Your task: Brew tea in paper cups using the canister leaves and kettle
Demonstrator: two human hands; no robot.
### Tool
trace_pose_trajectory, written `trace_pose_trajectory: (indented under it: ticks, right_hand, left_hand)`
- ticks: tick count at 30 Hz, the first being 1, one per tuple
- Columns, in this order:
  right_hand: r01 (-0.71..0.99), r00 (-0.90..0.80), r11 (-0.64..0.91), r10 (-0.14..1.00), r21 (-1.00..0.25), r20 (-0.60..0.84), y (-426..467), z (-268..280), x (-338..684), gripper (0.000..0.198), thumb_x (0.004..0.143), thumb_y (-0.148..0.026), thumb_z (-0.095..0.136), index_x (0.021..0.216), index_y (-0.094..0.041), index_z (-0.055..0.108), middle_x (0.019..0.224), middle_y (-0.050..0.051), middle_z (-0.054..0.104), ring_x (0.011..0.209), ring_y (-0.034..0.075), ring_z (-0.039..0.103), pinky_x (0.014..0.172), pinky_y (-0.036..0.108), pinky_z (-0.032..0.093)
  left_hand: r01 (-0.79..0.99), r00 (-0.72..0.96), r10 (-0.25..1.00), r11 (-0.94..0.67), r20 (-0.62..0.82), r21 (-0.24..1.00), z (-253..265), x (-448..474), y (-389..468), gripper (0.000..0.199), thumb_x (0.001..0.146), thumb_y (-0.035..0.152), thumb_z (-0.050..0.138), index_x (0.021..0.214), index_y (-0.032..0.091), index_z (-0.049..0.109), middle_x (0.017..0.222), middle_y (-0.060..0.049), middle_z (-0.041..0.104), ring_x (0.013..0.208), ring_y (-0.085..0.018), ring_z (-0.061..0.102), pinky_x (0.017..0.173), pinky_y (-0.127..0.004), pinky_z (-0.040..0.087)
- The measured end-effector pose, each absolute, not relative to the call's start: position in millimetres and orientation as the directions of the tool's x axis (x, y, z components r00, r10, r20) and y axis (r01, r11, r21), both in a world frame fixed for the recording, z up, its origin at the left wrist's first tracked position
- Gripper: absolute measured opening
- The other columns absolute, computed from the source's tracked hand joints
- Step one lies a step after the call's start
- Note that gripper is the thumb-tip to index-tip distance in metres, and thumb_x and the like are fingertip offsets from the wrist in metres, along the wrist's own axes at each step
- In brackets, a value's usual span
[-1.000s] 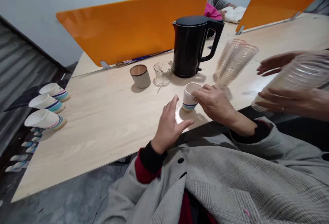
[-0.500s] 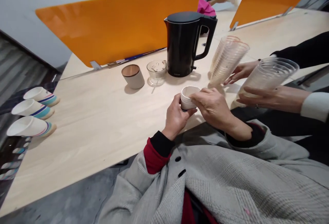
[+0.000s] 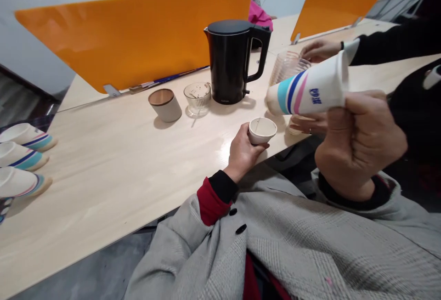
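My left hand is wrapped round a white paper cup, its mouth tilted up toward me, near the table's front edge. To the right, my right hand pinches the rim of another paper cup, which has turquoise, blue and pink stripes and lies nearly sideways in the air. That raised cup partly hides the clear plastic cups behind it. Three striped paper cups stand in a row at the table's left end.
Beyond my hands stand a black electric kettle, a ribbed glass bowl with dark bits in it, and a grey cup. An orange divider runs behind them. A co-worker's hand is at the clear cups; another person sits beyond.
My right hand has drawn a striped paper cup out and lifted it to the right, away from the one in my left hand. One co-worker's hand moved up to the clear cups.
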State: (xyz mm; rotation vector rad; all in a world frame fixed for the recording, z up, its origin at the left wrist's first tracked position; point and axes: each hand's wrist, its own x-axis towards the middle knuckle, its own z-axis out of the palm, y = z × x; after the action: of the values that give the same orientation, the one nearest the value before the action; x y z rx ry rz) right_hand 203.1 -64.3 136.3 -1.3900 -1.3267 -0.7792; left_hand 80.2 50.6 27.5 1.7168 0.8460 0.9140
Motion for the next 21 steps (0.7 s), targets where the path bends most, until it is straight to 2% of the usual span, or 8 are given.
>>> trace_pose_trajectory:
  ticks: [2, 4, 10, 17, 21]
  right_hand:
    - [0.97, 0.19, 0.102, 0.247, -0.22, 0.95, -69.8, 136.4, 207.1, 0.017, 0.109, -0.027, 0.061, 0.117, -0.028, 0.076, 0.099, 0.003, 0.074, 0.088, 0.02, 0.072, 0.08, 0.039, 0.057]
    - [0.968, 0.2, 0.1, 0.238, -0.229, 0.95, -73.1, 136.3, 209.3, 0.016, 0.108, -0.026, 0.062, 0.115, -0.027, 0.077, 0.1, 0.003, 0.075, 0.087, 0.019, 0.073, 0.079, 0.038, 0.058]
    - [0.96, 0.205, 0.132, 0.269, -0.247, 0.941, -77.4, 132.5, 216.4, 0.021, 0.111, -0.028, 0.056, 0.117, -0.027, 0.076, 0.094, 0.002, 0.073, 0.083, 0.02, 0.073, 0.07, 0.036, 0.059]
    - [0.927, 0.256, 0.177, 0.349, -0.331, 0.902, -77.0, 120.3, 222.4, 0.022, 0.11, -0.03, 0.059, 0.124, -0.03, 0.075, 0.099, 0.001, 0.069, 0.086, 0.02, 0.071, 0.072, 0.039, 0.061]
    - [0.915, 0.247, 0.222, 0.355, -0.338, 0.902, -72.0, 119.8, 217.9, 0.02, 0.108, -0.026, 0.06, 0.122, -0.029, 0.074, 0.1, 0.002, 0.069, 0.084, 0.021, 0.072, 0.074, 0.04, 0.059]
  left_hand:
    - [0.121, 0.486, 0.845, -0.316, 0.221, 0.941, 27.2, 96.8, 48.5, 0.064, 0.07, 0.015, 0.094, 0.124, 0.025, 0.061, 0.127, -0.008, 0.075, 0.117, -0.032, 0.07, 0.1, -0.045, 0.055]
    - [0.109, 0.503, 0.827, -0.349, 0.251, 0.931, 25.8, 110.9, 46.6, 0.064, 0.071, 0.014, 0.093, 0.126, 0.024, 0.06, 0.127, -0.009, 0.074, 0.117, -0.032, 0.07, 0.1, -0.045, 0.055]
    - [0.075, 0.509, 0.798, -0.414, 0.322, 0.907, 19.5, 133.0, 42.8, 0.061, 0.076, 0.014, 0.091, 0.128, 0.023, 0.059, 0.128, -0.01, 0.074, 0.116, -0.031, 0.07, 0.099, -0.043, 0.054]
    - [-0.014, 0.535, 0.781, -0.373, 0.322, 0.928, 14.4, 137.5, 39.9, 0.057, 0.079, 0.015, 0.089, 0.128, 0.023, 0.061, 0.13, -0.009, 0.075, 0.118, -0.028, 0.07, 0.1, -0.039, 0.054]
    - [-0.078, 0.584, 0.743, -0.35, 0.327, 0.934, 10.9, 138.0, 40.4, 0.052, 0.081, 0.016, 0.087, 0.126, 0.022, 0.062, 0.125, -0.009, 0.077, 0.112, -0.026, 0.071, 0.096, -0.037, 0.055]
